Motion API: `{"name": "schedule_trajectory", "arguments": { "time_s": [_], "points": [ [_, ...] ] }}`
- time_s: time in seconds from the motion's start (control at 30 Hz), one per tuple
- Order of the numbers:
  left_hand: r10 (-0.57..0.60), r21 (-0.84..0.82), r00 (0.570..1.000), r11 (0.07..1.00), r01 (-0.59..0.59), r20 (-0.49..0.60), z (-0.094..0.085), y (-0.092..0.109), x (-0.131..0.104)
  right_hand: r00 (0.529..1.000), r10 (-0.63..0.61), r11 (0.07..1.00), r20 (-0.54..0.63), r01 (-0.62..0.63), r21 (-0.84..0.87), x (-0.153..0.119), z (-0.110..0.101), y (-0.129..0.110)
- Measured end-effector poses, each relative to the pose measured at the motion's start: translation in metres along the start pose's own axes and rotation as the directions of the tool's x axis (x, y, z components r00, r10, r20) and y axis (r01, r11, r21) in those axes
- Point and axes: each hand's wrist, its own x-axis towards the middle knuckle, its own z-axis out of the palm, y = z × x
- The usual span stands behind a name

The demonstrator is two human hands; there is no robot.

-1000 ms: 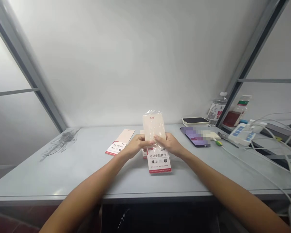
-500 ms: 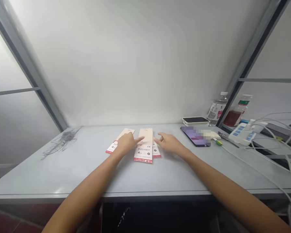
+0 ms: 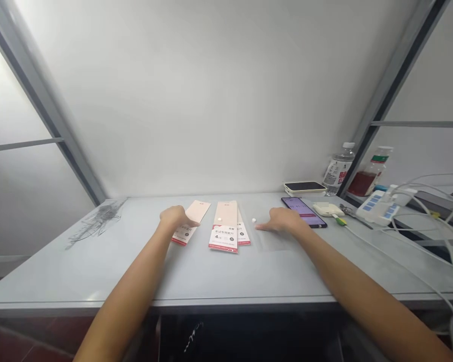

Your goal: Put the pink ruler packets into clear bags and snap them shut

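Three pale pink and white ruler-set packets with red bottom edges lie on the desk. My left hand (image 3: 173,218) is at the left edge of the left packet (image 3: 196,215), its thumb across the top and its fingers partly hidden. The middle packet (image 3: 224,236) has a small white round dot on it and overlaps the third packet (image 3: 243,234), which shows along its right side. To the right, my right hand (image 3: 283,220) grips a clear, thin plastic sleeve (image 3: 266,244), its thumb pointing left. By that thumb is a white button-like dot (image 3: 254,220).
A lit phone (image 3: 305,213) lies just beyond my right hand, with a second phone (image 3: 305,187) behind it. Further right are a white case (image 3: 328,209) on a cable, a water bottle (image 3: 337,171), a jar (image 3: 370,173) and a power strip (image 3: 375,207) with tangled cords.
My hands have moved apart, the left one leftward and the right one rightward from the middle packet. The left packet has turned slightly. A clear sleeve now shows under my right hand.
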Motion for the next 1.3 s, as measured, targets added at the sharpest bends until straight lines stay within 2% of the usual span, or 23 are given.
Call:
{"name": "schedule_trajectory", "arguments": {
  "time_s": [0.1, 0.17, 0.3, 0.4, 0.5, 0.6, 0.67, 0.73, 0.8, 0.93, 1.0, 1.2, 1.3],
  "points": [
    [-0.042, -0.088, 0.999, 0.995, 0.039, -0.031, -0.002, 0.000, -0.001, 1.000, -0.013, 0.997, 0.024, 0.011, 0.079, 0.004, -0.002, 0.004],
    [-0.023, -0.158, 0.996, 0.987, 0.009, -0.087, -0.004, 0.000, -0.003, 0.999, -0.038, 0.987, 0.033, 0.032, 0.155, 0.007, -0.003, 0.008],
    [0.080, -0.291, 0.972, 0.946, -0.144, -0.221, -0.009, 0.003, -0.008, 0.991, -0.130, 0.931, 0.010, 0.118, 0.344, 0.012, -0.004, 0.015],
    [0.144, -0.354, 0.926, 0.895, -0.272, -0.348, -0.010, 0.011, -0.015, 0.983, -0.167, 0.859, -0.074, 0.182, 0.479, 0.011, -0.006, 0.014],
    [0.211, -0.418, 0.845, 0.794, -0.442, -0.491, -0.007, 0.026, -0.027, 0.959, -0.178, 0.752, -0.221, 0.277, 0.598, 0.004, -0.010, 0.004],
    [0.287, -0.487, 0.702, 0.552, -0.677, -0.652, 0.003, 0.045, -0.047, 0.922, -0.181, 0.634, -0.342, 0.375, 0.677, -0.007, -0.011, -0.011],
    [0.354, -0.488, 0.653, 0.453, -0.746, -0.670, 0.013, 0.057, -0.062, 0.900, -0.177, 0.573, -0.399, 0.424, 0.702, -0.015, -0.008, -0.022],
    [0.424, -0.460, 0.604, 0.399, -0.793, -0.675, 0.021, 0.068, -0.076, 0.880, -0.185, 0.524, -0.437, 0.465, 0.714, -0.022, -0.004, -0.033],
    [0.454, -0.393, 0.554, 0.404, -0.826, -0.698, 0.028, 0.075, -0.085, 0.861, -0.198, 0.480, -0.468, 0.502, 0.720, -0.027, 0.000, -0.041],
    [0.422, -0.270, 0.481, 0.468, -0.841, -0.768, 0.033, 0.079, -0.087, 0.817, -0.256, 0.362, -0.517, 0.577, 0.732, -0.033, 0.003, -0.048],
    [0.405, -0.243, 0.466, 0.490, -0.837, -0.787, 0.032, 0.078, -0.085, 0.812, -0.277, 0.338, -0.513, 0.582, 0.740, -0.034, 0.003, -0.047],
    [0.416, -0.184, 0.460, 0.552, -0.813, -0.784, 0.031, 0.074, -0.081, 0.811, -0.308, 0.341, -0.498, 0.582, 0.738, -0.037, 0.002, -0.046],
    [0.427, -0.132, 0.408, 0.542, -0.830, -0.807, 0.031, 0.073, -0.080, 0.816, -0.311, 0.336, -0.487, 0.574, 0.747, -0.038, 0.001, -0.046]
  ]
}}
